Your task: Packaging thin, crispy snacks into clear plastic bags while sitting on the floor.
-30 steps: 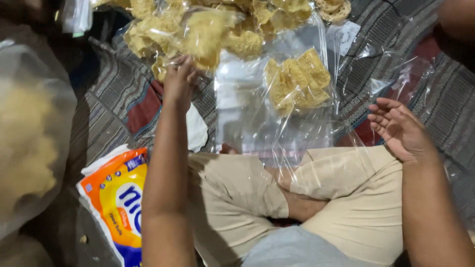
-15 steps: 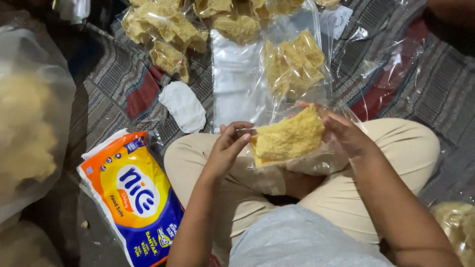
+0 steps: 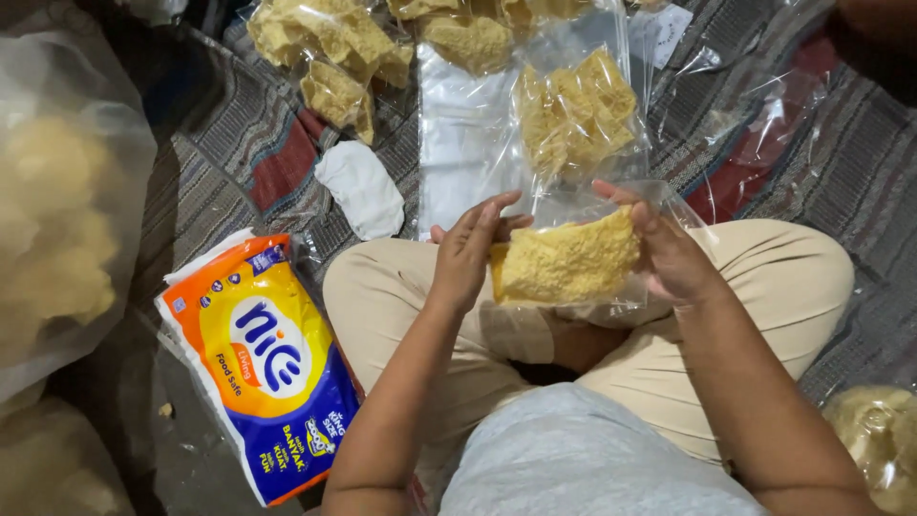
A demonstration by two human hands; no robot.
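A yellow crumbly cracker (image 3: 565, 260) sits inside a small clear plastic bag (image 3: 659, 205) held over my crossed legs. My right hand (image 3: 673, 248) grips the bag and the cracker from the right. My left hand (image 3: 468, 250) presses against the cracker's left edge, its fingers partly spread upward. Just beyond my hands lies a filled clear bag of the same crackers (image 3: 573, 115) on a stack of flat empty plastic bags (image 3: 463, 143).
A striped woven mat (image 3: 229, 143) covers the floor. More bagged crackers (image 3: 334, 48) lie at the top. A white cloth wad (image 3: 361, 189) rests left of my knee. An orange, yellow and blue printed pack (image 3: 263, 363) lies lower left. A large clear sack of crackers (image 3: 57, 210) fills the left edge.
A second ago my left hand reached into the cracker pile at the top and my right hand was open. Both hands came together on a cracker in a small bag, which has slipped further in.
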